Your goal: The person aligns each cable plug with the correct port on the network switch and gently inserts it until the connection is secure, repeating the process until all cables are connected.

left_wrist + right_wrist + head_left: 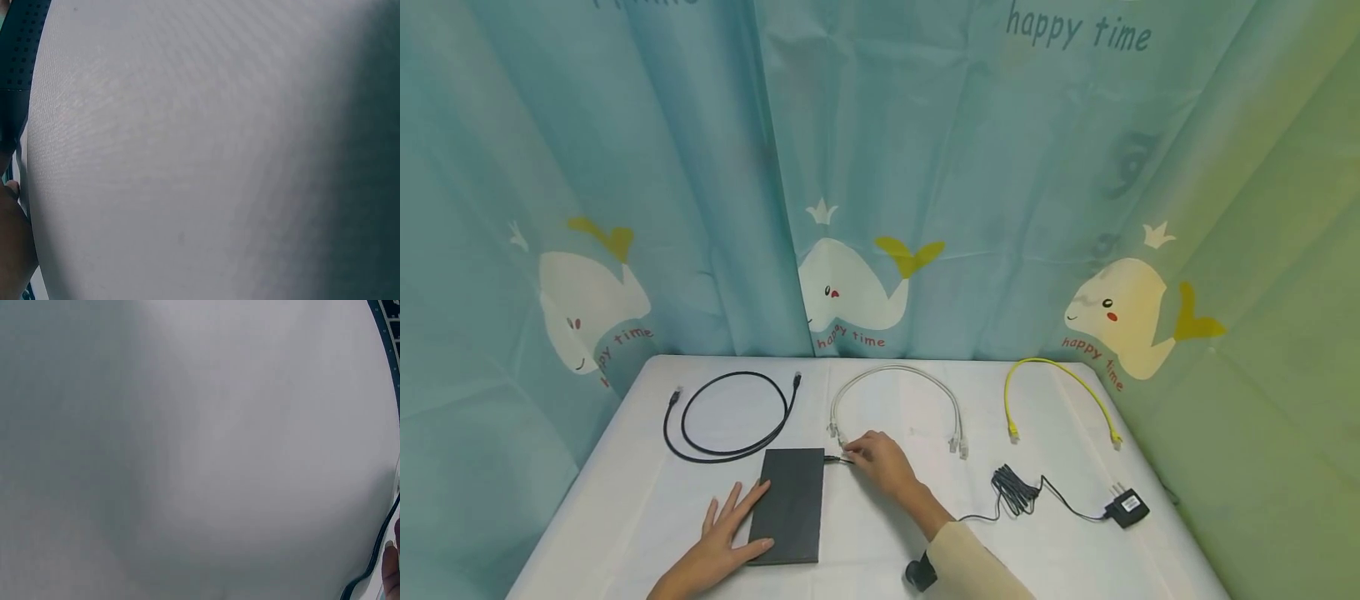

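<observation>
A flat black box (787, 507), apparently a network switch, lies on the white table; vent holes pepper its side in the left wrist view, and port openings show in the right wrist view. My left hand (718, 537) rests on its left edge, fingers spread and thumb on the lower left corner. At the box's upper right side, my right hand (883, 462) pinches a thin black power cable (846, 460). That cable's plug (831, 458) meets the box's side; how deep it sits cannot be told. The wrist views show mostly tabletop.
A black network cable (730, 454) lies looped at the back left. Grey-white network cables (897, 367) arch behind my right hand, one end close to the fingertips. A yellow cable (1052, 361) lies back right, before a black power adapter (1127, 507) with a bundled cord (1017, 492).
</observation>
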A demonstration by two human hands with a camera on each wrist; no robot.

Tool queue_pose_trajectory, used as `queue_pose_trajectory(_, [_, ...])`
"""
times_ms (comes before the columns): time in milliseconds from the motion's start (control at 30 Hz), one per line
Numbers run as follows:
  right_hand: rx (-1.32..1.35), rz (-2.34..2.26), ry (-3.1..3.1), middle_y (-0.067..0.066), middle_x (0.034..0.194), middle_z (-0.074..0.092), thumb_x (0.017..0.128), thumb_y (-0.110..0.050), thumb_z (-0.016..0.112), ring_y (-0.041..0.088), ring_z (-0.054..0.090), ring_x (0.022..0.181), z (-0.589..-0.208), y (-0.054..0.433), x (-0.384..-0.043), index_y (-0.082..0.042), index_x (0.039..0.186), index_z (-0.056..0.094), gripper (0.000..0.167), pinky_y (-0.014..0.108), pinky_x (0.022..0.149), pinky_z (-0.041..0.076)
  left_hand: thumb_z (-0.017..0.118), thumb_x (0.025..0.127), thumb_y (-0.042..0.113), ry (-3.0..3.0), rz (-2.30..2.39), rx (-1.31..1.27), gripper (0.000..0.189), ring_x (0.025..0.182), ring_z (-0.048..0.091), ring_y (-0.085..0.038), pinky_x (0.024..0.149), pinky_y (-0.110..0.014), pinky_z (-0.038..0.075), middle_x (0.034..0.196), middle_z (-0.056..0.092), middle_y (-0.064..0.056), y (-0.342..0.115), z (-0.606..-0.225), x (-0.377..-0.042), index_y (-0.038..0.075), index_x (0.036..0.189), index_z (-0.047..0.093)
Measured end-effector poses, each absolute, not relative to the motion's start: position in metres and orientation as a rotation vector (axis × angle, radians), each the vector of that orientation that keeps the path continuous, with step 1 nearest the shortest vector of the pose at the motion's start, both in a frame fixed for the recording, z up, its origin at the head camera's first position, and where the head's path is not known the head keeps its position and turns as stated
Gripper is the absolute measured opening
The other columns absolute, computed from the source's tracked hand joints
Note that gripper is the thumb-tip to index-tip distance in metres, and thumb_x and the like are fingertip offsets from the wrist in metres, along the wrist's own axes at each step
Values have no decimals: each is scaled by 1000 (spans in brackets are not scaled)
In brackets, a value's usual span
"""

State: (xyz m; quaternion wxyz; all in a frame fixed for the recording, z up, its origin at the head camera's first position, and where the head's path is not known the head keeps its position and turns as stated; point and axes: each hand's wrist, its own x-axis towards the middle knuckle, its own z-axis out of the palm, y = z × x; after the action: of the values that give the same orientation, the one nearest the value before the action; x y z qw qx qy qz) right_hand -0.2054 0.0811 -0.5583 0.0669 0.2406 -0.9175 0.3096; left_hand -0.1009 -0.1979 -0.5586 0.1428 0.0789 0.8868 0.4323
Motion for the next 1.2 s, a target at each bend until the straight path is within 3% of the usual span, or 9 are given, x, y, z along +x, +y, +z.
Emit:
queue_pose_trajectory(467, [634, 955, -2817, -10, 90, 65, 89, -21, 67, 7, 55, 81, -556, 107, -210, -16, 97, 75, 12, 24, 70, 49, 71, 81, 39, 2571, 1274, 237, 82, 138, -6, -44, 104, -56, -20, 150, 26, -21, -197, -560, -101, 12, 148, 32])
queue_pose_trajectory(1200, [551, 947, -2728, -5, 89, 67, 89, -15, 67, 12, 57, 80, -546, 141, -223, -13, 98, 75, 12, 27, 66, 49, 70, 82, 40, 2571, 1264, 239, 82, 138, -6, -44, 104, -56, -20, 150, 24, -22, -198, -559, -100, 12, 148, 31])
